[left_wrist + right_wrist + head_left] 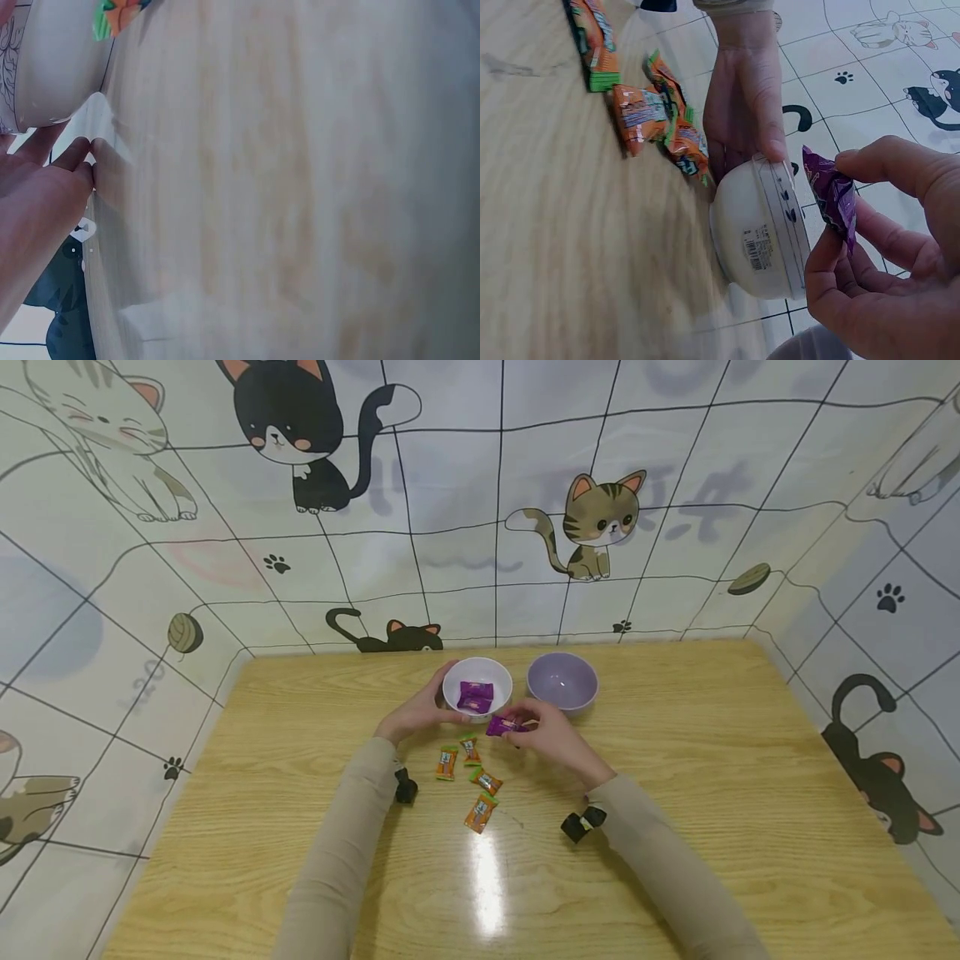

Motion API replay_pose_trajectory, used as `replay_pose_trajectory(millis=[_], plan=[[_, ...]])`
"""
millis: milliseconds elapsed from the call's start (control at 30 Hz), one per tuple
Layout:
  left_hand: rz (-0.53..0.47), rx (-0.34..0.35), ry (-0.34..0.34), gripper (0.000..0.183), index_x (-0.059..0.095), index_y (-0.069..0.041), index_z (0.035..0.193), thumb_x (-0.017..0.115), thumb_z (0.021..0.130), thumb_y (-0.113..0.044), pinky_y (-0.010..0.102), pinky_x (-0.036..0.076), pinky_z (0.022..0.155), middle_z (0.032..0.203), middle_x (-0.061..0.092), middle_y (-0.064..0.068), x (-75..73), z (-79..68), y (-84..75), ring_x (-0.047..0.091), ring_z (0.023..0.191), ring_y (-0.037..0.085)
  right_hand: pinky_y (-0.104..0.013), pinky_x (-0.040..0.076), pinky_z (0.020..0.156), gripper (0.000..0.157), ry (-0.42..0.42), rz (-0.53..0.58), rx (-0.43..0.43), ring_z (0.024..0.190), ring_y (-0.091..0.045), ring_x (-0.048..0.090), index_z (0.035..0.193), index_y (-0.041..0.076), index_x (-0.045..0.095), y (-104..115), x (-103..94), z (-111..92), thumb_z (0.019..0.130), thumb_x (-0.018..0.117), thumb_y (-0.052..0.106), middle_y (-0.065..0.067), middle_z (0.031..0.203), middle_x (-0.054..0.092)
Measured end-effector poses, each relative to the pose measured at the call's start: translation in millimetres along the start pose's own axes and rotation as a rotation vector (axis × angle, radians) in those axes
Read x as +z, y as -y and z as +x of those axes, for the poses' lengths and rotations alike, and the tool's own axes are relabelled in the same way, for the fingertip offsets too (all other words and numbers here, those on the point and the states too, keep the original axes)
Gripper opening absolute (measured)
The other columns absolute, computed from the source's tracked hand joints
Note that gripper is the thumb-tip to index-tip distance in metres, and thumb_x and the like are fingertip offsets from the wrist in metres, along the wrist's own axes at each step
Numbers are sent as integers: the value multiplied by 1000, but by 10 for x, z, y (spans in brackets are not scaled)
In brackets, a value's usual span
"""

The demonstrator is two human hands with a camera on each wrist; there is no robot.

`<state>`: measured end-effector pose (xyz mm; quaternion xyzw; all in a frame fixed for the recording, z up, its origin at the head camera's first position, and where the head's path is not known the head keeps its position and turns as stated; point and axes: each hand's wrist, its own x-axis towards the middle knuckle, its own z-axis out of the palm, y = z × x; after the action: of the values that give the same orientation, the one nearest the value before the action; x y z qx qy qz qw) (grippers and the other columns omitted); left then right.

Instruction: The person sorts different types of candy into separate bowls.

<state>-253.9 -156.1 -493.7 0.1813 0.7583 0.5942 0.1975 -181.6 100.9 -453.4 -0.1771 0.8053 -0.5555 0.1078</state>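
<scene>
My left hand (417,711) steadies a white bowl (492,666), its thumb on the rim and its fingers around the outer side. Two purple-wrapped candies (476,691) lie inside the bowl. Between thumb and fingertips, my right hand (552,737) pinches another purple-wrapped candy (831,196), just beside the white bowl's near right rim. The right wrist view shows a barcode label (757,247) on the bowl's outside. Several orange candies (480,812) with green-ended wrappers lie on the table in front of the bowl.
A purple bowl (562,670) stands right of the white one, near the table's back edge. The wooden table (750,760) meets a cat-patterned, gridded backdrop (465,560) at the back and sides. Each sleeve has a small black device (406,787) at the wrist.
</scene>
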Motion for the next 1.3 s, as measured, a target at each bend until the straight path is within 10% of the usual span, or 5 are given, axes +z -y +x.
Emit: replay_pose_trajectory(millis=[567,1300], plan=[[32,-11,5,106,8,-16,156,80,78,-7,39,20,113,151,27,9,-5,34,6,28,137,23,-37,49,87,35,-115,-44,11,98,-27,59,114,-4,63,150,82,563,86,74,13,-18,109,63],[13,-9,-2,105,10,-20,156,79,79,-4,42,16,114,154,24,8,3,-4,7,22,141,23,-40,52,83,24,-130,30,-80,89,-30,61,106,-10,63,-60,56,210,84,71,-3,-23,101,64]])
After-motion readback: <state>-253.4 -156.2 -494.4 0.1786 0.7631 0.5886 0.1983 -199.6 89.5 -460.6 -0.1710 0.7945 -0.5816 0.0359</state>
